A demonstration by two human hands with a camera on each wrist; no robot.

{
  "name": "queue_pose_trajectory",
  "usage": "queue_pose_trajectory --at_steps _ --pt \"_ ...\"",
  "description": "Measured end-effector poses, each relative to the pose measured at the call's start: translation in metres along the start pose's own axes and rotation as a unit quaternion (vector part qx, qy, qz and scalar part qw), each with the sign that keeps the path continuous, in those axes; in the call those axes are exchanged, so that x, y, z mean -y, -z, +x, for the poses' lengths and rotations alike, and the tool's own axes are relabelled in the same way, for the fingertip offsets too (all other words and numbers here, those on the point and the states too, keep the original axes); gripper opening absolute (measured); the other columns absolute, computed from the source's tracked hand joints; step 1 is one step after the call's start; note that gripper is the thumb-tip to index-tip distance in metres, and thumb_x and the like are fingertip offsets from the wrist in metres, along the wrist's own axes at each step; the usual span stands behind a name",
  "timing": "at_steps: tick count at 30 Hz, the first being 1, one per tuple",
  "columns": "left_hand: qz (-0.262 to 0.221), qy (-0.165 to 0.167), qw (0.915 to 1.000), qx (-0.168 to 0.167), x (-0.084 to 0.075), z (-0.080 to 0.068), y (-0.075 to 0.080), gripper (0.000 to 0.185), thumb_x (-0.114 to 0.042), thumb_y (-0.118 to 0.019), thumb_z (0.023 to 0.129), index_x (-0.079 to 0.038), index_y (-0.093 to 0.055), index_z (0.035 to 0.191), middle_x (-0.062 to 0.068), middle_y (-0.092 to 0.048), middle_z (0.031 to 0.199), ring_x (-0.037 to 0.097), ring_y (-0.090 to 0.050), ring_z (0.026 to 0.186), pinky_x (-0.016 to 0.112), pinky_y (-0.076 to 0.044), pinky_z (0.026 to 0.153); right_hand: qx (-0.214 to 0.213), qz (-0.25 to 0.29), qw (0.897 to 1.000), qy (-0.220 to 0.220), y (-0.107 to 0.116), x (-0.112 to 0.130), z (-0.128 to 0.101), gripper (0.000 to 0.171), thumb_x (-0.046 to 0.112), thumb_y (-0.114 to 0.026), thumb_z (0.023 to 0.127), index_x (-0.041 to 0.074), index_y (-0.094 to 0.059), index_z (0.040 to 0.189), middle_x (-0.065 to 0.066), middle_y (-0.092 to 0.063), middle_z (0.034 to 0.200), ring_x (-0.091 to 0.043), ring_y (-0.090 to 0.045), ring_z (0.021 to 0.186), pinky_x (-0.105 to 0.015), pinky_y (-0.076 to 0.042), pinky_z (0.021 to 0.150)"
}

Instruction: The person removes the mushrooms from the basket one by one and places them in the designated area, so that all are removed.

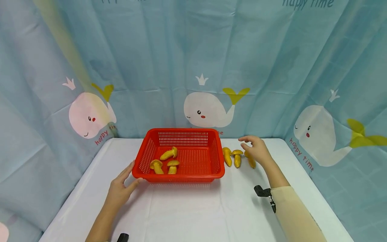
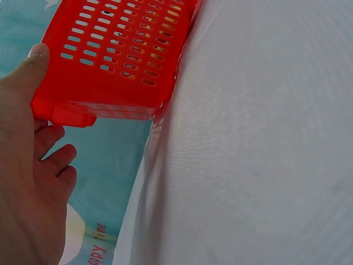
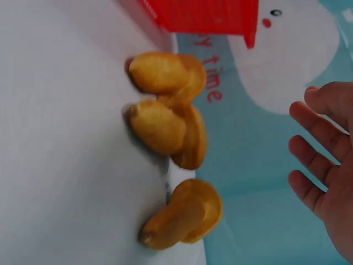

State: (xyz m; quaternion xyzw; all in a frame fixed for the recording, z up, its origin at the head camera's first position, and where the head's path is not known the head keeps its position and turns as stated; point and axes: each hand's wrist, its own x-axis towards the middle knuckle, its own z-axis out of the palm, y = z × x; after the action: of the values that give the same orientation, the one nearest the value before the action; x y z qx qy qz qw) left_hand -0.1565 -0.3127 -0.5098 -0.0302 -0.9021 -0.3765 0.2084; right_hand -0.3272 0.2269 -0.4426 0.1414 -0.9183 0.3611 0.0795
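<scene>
In the head view, six yellow mushrooms show, each with a thick, tapering stem and a rounded cap; three lie inside the red plastic basket, toward its left side, one tilted behind the other two; the remaining three, a left one, a middle one and a right one, lie on the white cloth just beside the basket's right wall. The left hand holds the basket's near left corner, fingers along the side and thumb at the front; the right hand hovers over the right mushroom, its fingers parted and slightly bent, with nothing in its hold. A cream sleeve covers that forearm; the blue curtain behind hangs in soft folds, printed with white whales, small crowns and the words "happy time", dark at the top and red lower down.

In the left wrist view, the basket is smooth and glossy, its wall pierced by rows of rounded slots; the thumb presses on the rim, and the visible fingers curl loosely beyond it; red letters read "appy time".

In the right wrist view, the stems look plump and smooth, darker at their ends; two mushrooms lie close together, the third a little apart; the hand is clear of all three, fingers spread; "time" reads in red on the curtain.
</scene>
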Motion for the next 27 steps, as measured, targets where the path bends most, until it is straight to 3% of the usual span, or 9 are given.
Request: queue_pose_trajectory --at_steps 3,5,8,11,13,15,18,21,27 --pt "-0.003 -0.007 1.0000 -0.003 0.000 0.001 0.000 0.083 -0.028 -0.083 0.087 -0.024 -0.041 0.158 0.002 -0.047 0.158 0.031 -0.046 0.143 0.000 -0.027 0.099 -0.002 0.011 1.000 0.005 -0.002 0.013 -0.003 0.026 0.021 -0.066 0.101 0.012 -0.072 0.125 -0.014 -0.067 0.126 -0.037 -0.055 0.121 -0.060 -0.045 0.106" --pt "0.000 -0.009 1.0000 -0.004 0.001 0.001 0.000 0.083 -0.028 -0.084 0.087 -0.024 -0.042 0.158 0.003 -0.047 0.158 0.032 -0.046 0.143 0.002 -0.029 0.101 -0.003 0.018 1.000 0.010 -0.003 0.021 -0.004 0.026 0.021 -0.066 0.101 0.013 -0.072 0.125 -0.014 -0.066 0.126 -0.037 -0.055 0.121 -0.060 -0.045 0.106" --pt "0.003 -0.006 1.0000 -0.001 0.001 0.001 0.000 0.083 -0.029 -0.083 0.087 -0.026 -0.040 0.158 0.004 -0.047 0.159 0.033 -0.046 0.143 0.023 -0.042 0.108 -0.010 0.028 0.999 0.018 -0.006 0.033 -0.008 0.025 0.019 -0.066 0.100 0.014 -0.073 0.124 -0.013 -0.067 0.125 -0.036 -0.055 0.120 -0.058 -0.047 0.104" --pt "0.007 0.003 1.0000 0.003 0.001 0.001 0.001 0.084 -0.031 -0.083 0.087 -0.032 -0.038 0.159 0.003 -0.046 0.159 0.033 -0.046 0.144 0.050 -0.045 0.104 -0.022 0.035 0.999 0.030 -0.010 0.043 -0.010 0.024 0.019 -0.066 0.100 0.016 -0.074 0.122 -0.012 -0.067 0.124 -0.034 -0.057 0.118 -0.057 -0.048 0.103" --pt "0.005 0.004 1.0000 0.002 0.001 0.001 0.002 0.084 -0.031 -0.083 0.087 -0.031 -0.039 0.159 0.003 -0.047 0.159 0.032 -0.046 0.144 0.055 -0.045 0.102 -0.027 0.041 0.998 0.032 -0.013 0.051 -0.010 0.023 0.020 -0.067 0.100 0.018 -0.074 0.122 -0.011 -0.068 0.124 -0.032 -0.057 0.117 -0.056 -0.049 0.101" --pt "0.006 0.002 1.0000 0.000 0.001 0.001 0.002 0.084 -0.031 -0.083 0.087 -0.029 -0.040 0.158 0.003 -0.047 0.159 0.030 -0.046 0.144 0.051 -0.045 0.103 -0.029 0.041 0.998 0.041 -0.016 0.059 -0.009 0.023 0.021 -0.067 0.100 0.018 -0.075 0.122 -0.010 -0.069 0.123 -0.029 -0.057 0.116 -0.056 -0.050 0.101" --pt "0.000 -0.006 1.0000 -0.003 0.002 0.002 0.002 0.083 -0.028 -0.084 0.086 -0.026 -0.042 0.158 0.003 -0.048 0.158 0.028 -0.046 0.144 0.026 -0.043 0.108 -0.030 0.041 0.997 0.059 -0.018 0.072 -0.006 0.023 0.021 -0.068 0.100 0.018 -0.075 0.121 -0.007 -0.070 0.123 -0.029 -0.058 0.117 -0.055 -0.050 0.101" --pt "-0.008 -0.014 0.9999 -0.005 0.003 0.002 0.000 0.083 -0.027 -0.084 0.086 -0.025 -0.042 0.158 0.004 -0.047 0.158 0.028 -0.045 0.144 0.004 -0.031 0.103 -0.033 0.045 0.995 0.079 -0.020 0.085 -0.004 0.023 0.018 -0.069 0.099 0.016 -0.075 0.121 -0.005 -0.071 0.124 -0.029 -0.060 0.117 -0.056 -0.051 0.100" --pt "-0.011 -0.013 0.9998 -0.003 0.003 0.001 -0.001 0.082 -0.028 -0.083 0.087 -0.024 -0.042 0.158 0.004 -0.048 0.158 0.030 -0.045 0.143 0.000 -0.027 0.099 -0.021 0.057 0.994 0.096 -0.030 0.106 -0.002 0.023 0.017 -0.070 0.098 0.017 -0.074 0.121 -0.002 -0.070 0.124 -0.026 -0.058 0.118 -0.052 -0.052 0.098"
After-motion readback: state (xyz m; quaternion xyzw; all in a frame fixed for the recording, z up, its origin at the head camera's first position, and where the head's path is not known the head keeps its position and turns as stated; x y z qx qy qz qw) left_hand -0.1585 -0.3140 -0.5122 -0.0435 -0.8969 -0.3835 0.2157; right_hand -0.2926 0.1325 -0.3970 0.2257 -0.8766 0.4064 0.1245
